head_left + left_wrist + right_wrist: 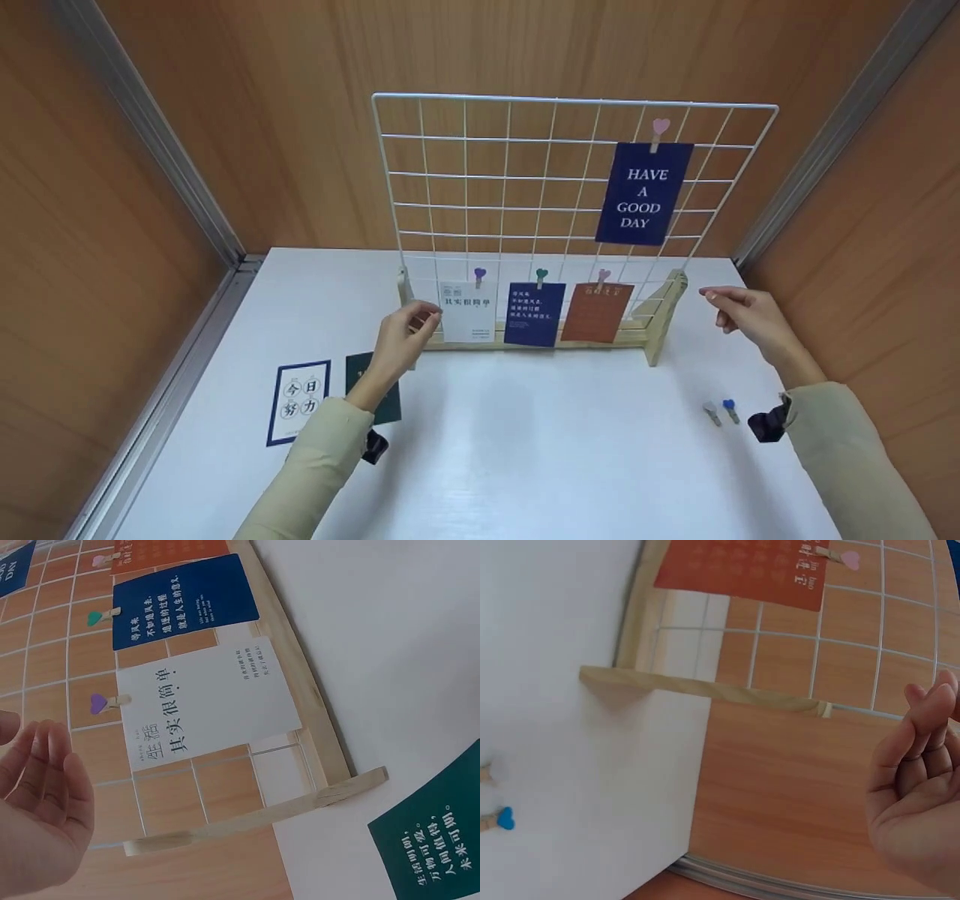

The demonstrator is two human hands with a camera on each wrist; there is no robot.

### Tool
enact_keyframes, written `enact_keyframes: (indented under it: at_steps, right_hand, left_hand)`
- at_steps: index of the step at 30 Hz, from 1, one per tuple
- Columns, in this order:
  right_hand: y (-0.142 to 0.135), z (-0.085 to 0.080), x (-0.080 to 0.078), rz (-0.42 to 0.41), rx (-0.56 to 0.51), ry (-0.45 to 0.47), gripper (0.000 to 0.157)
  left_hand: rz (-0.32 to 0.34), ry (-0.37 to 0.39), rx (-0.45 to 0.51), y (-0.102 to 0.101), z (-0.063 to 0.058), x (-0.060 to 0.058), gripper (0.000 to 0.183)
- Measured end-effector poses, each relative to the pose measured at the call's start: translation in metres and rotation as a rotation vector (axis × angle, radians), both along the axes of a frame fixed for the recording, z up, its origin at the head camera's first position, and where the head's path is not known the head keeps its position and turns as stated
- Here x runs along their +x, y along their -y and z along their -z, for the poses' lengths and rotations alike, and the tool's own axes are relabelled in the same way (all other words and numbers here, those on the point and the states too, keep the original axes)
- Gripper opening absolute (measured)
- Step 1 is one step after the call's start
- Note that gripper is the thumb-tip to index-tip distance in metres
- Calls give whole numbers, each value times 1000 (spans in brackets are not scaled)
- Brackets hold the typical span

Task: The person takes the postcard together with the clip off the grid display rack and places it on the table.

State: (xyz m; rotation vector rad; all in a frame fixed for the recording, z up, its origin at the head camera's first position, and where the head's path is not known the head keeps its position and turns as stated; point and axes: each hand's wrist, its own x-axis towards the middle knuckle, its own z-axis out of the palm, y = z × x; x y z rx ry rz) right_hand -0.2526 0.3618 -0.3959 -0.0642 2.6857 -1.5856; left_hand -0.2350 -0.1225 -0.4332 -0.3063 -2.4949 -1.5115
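A white wire grid (525, 139) stands in a wooden base (656, 322). Heart-topped clips pin a white card (469, 315), a blue card (535, 315) and an orange-red card (598, 313) along its lower part. Higher at the right, a pink heart clip (660, 127) holds a navy "HAVE A GOOD DAY" card (643, 195). My left hand (405, 337) hovers by the white card's left edge, fingers loosely bent around nothing; the left wrist view shows a purple heart clip (105, 703) on that card. My right hand (742, 315), also holding nothing, is right of the base, fingers loosely curled.
A blue-bordered card (300, 397) and a dark green card (386, 409) lie on the white table (525, 450) at the left. Two loose clips, one grey (712, 413) and one blue (730, 410), lie at the right. Wooden panels (885, 225) enclose the table.
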Motion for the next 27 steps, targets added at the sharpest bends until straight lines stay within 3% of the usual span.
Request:
enact_keyframes:
  at_steps: [6, 16, 24, 27]
  right_hand:
    - [1, -11, -1, -8, -8, -45, 32]
    - [5, -26, -7, -27, -22, -91, 23]
    - [24, -50, -1, -45, 11, -92, 32]
    - [23, -49, -5, -45, 11, -90, 34]
  left_hand:
    - [16, -44, -25, -5, -9, -3, 15]
    - [28, -71, -65, -11, -13, -6, 14]
    - [57, -128, -89, -23, -20, -13, 13]
    - [68, -134, -101, -27, -23, -15, 13]
